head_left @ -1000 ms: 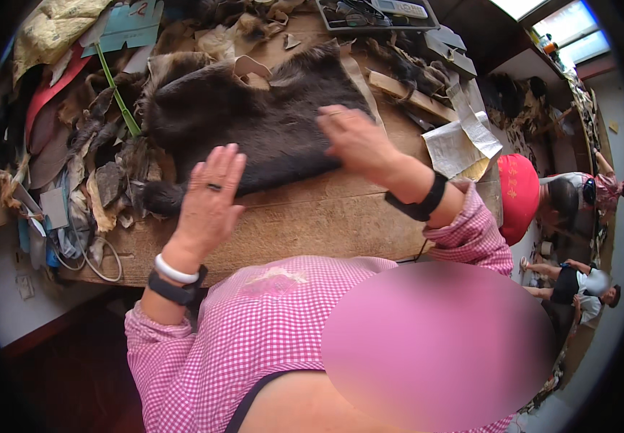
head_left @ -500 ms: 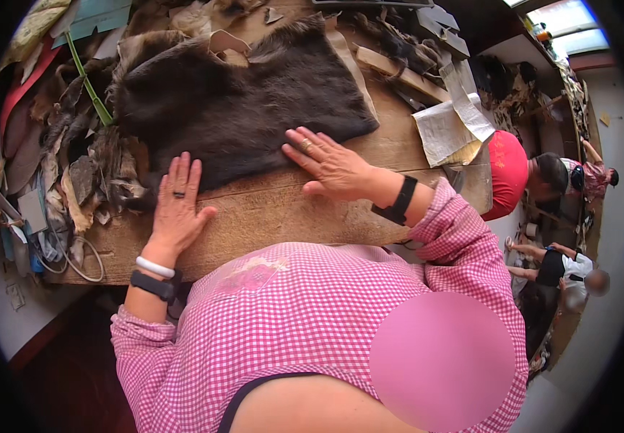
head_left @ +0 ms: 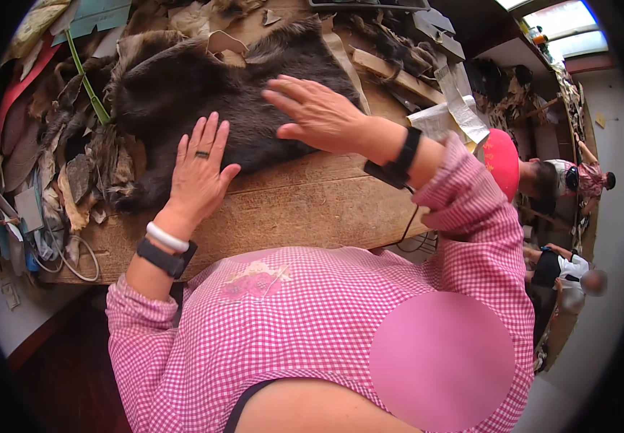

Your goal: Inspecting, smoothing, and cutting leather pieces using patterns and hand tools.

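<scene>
A dark brown fur piece (head_left: 243, 141) lies on the wooden workbench (head_left: 283, 206), with pale skin showing along its right and upper edges. My left hand (head_left: 200, 166) is spread on or just over the lower left part of the fur, fingers stretched out. My right hand (head_left: 319, 115) is over the fur's right part, palm down and fingers stretched apart; I cannot tell whether it touches. Both are empty.
Fur and leather scraps (head_left: 81, 184) pile at left beside a green strip (head_left: 88, 83) and cable (head_left: 81, 278). A wooden slat (head_left: 391, 72), papers (head_left: 431, 119) and a tray (head_left: 369, 3) lie beyond. Red cloth (head_left: 499, 162) and other people (head_left: 557, 267) appear at right.
Since half a second ago both my hands have moved up from the fur's near edge farther onto it, the right one more so. They stay open.
</scene>
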Available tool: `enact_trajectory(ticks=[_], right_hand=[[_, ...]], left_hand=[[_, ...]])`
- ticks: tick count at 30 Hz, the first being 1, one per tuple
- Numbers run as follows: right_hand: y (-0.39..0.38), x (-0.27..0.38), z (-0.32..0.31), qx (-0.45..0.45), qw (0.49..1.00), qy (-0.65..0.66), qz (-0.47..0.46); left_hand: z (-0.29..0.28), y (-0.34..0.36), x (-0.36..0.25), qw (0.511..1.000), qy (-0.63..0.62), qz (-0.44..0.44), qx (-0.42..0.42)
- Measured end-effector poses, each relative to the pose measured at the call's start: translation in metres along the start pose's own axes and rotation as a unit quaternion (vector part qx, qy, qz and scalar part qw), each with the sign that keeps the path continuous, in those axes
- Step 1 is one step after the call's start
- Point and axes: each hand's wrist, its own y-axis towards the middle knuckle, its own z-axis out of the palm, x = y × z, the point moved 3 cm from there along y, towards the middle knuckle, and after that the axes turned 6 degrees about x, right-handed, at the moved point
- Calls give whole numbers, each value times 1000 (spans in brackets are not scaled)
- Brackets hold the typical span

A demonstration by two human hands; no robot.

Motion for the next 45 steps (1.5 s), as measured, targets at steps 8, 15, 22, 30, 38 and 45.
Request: enact_trajectory(ticks=[8,15,22,30,38,45], right_hand=[[37,-2,77,60,991,10,-121],[45,-6,68,54,991,8,-122],[22,-8,71,64,993,28,-97],[-24,-44,47,129,989,-13,-65],[-38,-55,52,107,990,96,-14],[-35,-57,48,104,995,-9,-4]], left_hand=[[34,24,13,998,-19,-50,25],[31,28,15,999,-12,-49,13],[30,18,25,998,-32,-39,26],[22,-18,58,997,6,-71,20],[16,-23,68,996,7,-60,60],[21,-35,82,996,1,-86,15]])
